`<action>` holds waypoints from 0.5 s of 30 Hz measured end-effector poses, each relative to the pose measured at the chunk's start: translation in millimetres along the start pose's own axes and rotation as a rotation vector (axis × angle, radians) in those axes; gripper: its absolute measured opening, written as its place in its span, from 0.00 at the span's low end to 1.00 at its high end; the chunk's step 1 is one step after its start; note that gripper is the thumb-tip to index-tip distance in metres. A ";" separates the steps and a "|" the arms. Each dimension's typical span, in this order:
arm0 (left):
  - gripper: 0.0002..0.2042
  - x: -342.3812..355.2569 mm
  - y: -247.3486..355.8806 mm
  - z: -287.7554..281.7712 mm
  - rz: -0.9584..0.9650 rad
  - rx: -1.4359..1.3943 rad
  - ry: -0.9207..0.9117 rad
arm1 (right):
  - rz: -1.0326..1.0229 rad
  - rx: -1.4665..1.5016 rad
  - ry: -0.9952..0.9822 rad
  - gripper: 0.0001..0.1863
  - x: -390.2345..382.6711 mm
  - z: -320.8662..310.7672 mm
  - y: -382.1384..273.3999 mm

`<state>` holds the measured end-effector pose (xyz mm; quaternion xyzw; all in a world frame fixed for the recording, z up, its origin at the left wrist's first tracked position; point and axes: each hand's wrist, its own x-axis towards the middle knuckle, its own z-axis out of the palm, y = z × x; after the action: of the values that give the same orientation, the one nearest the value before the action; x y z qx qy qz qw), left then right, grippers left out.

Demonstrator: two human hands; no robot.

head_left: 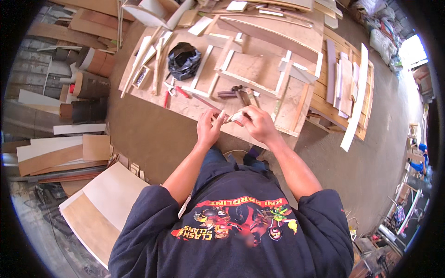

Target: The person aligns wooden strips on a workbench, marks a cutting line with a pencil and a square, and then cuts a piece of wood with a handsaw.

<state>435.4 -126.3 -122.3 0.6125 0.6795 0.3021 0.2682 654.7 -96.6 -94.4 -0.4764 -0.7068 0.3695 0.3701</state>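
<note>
1. Nearest is the person's black cloth T-shirt [259, 250] with a bright picture on its front. 2 bare arms reach forward from its short sleeves.
2. The left hand [209, 128] is just past the table's near edge, to the left of the other hand. Its fingers are bent and almost closed, with the tips at a small, thin, pale and reddish-brown piece [237, 116]. I cannot tell how hard they press.
3. The right hand [259, 124] is just beside it. Its thumb and pointing finger are pinched together on the same piece. The piece is between the 2 hands, over the near part of the table, and fingers hide much of it.
4. The flat brown wooden table [215, 103] is under and past the hands. Near its front lie red-handled metal pincers [181, 92] and, to the right, short dark brown sticks [226, 94].
5. A little farther back, a crumpled black plastic bag [184, 62] sits on the left. Right of it is a pale wooden frame [252, 82] with a long curved side.
6. To the right, a long white board [356, 104] lies on a yellow-brown slatted wooden table [318, 104].
7. Far off to the right, a person in blue [419, 165] looks very small.
</note>
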 end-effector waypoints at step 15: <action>0.14 12.8 -233.6 -148.1 -0.448 -0.755 -0.019 | 0.246 -0.203 -0.311 0.25 84.4 279.4 -29.9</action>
<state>168.6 -141.3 -195.0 0.3117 0.6352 0.4580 0.5383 375.3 -72.2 -180.3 -0.5311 -0.7255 0.4078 0.1589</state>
